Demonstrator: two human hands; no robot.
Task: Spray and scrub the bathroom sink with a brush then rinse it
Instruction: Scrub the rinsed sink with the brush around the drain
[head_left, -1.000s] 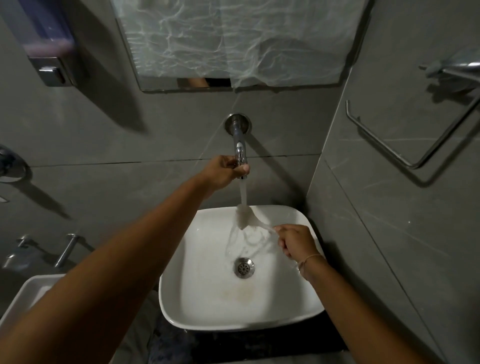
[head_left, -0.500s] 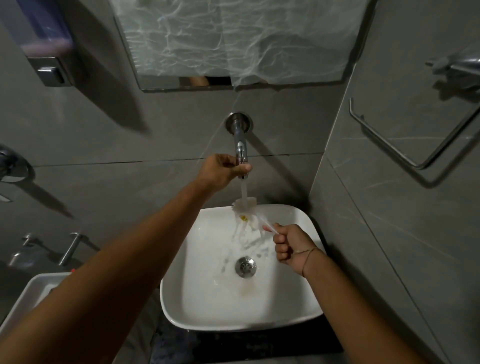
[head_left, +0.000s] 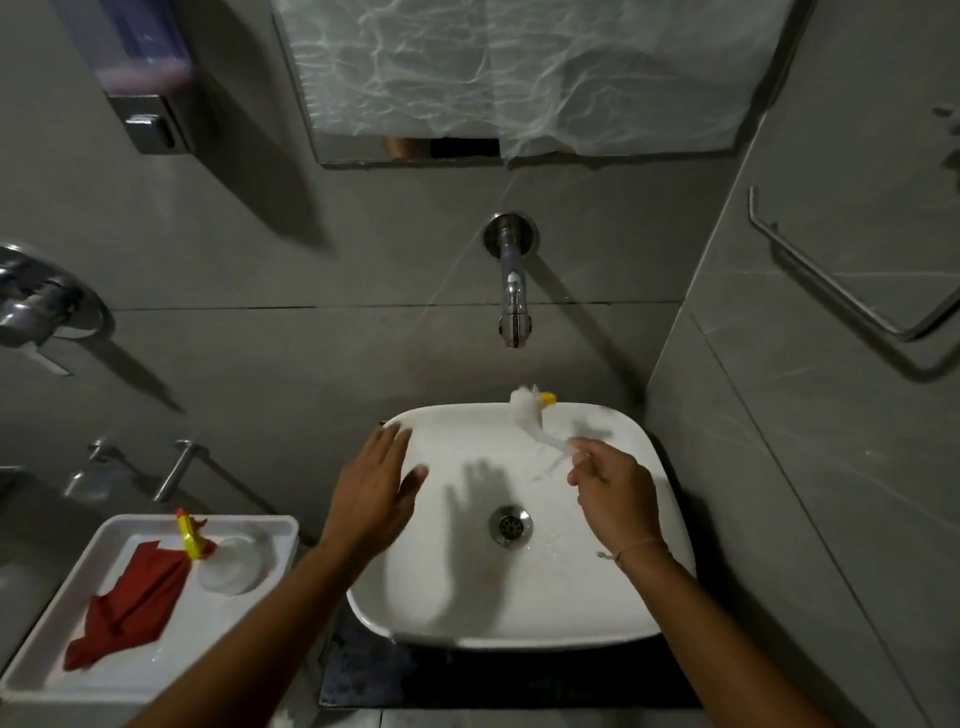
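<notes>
A white square sink sits below a chrome wall tap, from which no water runs. My right hand is shut on the clear handle of a small white brush with a yellow tip. The brush head is raised over the sink's back rim. My left hand hovers flat over the left side of the bowl, fingers spread, holding nothing. Its shadow falls beside the drain.
A white tray at the lower left holds a red cloth, a clear spray bottle with a yellow nozzle lying on its side. A soap dispenser and covered mirror hang on the back wall. A towel bar is on the right wall.
My left hand let go of the tap and dropped down over the bowl. The water stopped running. My right hand moved the brush from under the spout to the back rim.
</notes>
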